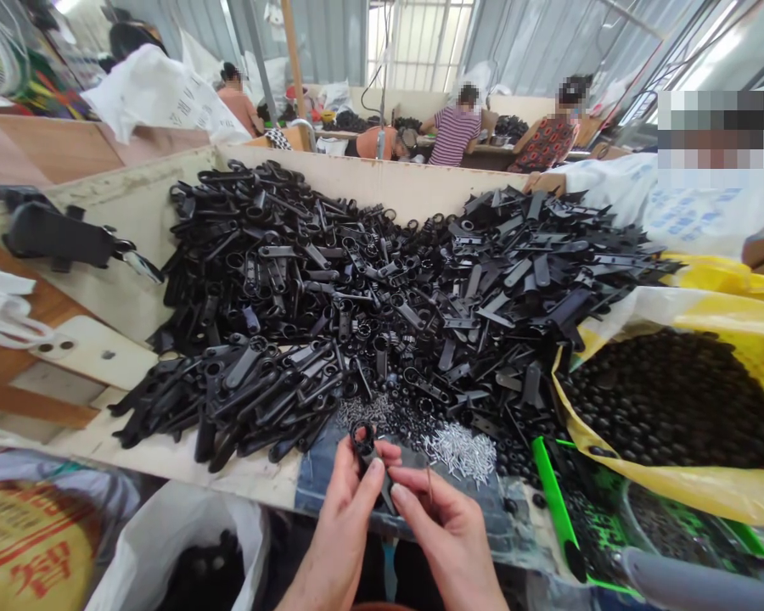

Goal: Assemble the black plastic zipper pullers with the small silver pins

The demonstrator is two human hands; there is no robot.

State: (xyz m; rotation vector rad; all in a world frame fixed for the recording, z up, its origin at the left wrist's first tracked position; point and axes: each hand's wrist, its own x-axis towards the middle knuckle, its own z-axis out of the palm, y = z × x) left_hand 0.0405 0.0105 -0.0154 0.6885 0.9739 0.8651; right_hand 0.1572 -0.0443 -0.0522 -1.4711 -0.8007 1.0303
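Note:
A black plastic part with a ring-shaped end [362, 440] is held up in front of me, over the near edge of the bench. My left hand [349, 502] grips it, thumb along its side, with the ring end pointing away. At its lower end, the thumb and fingers of my right hand [446, 515] are closed on the part; anything small between them is hidden. Just beyond my hands lie a heap of silver pins [462, 451] and a pile of small dark grey pieces [366, 413]. A dark blue cloth [318, 467] covers the bench beneath.
Black ring-ended parts [261, 255] pile up at left, flat black pieces [522, 255] at right. A yellow bag of black balls [675, 399] and a green tray [551, 501] stand right. A white sack [140, 543] opens below left. Several people work behind the partition.

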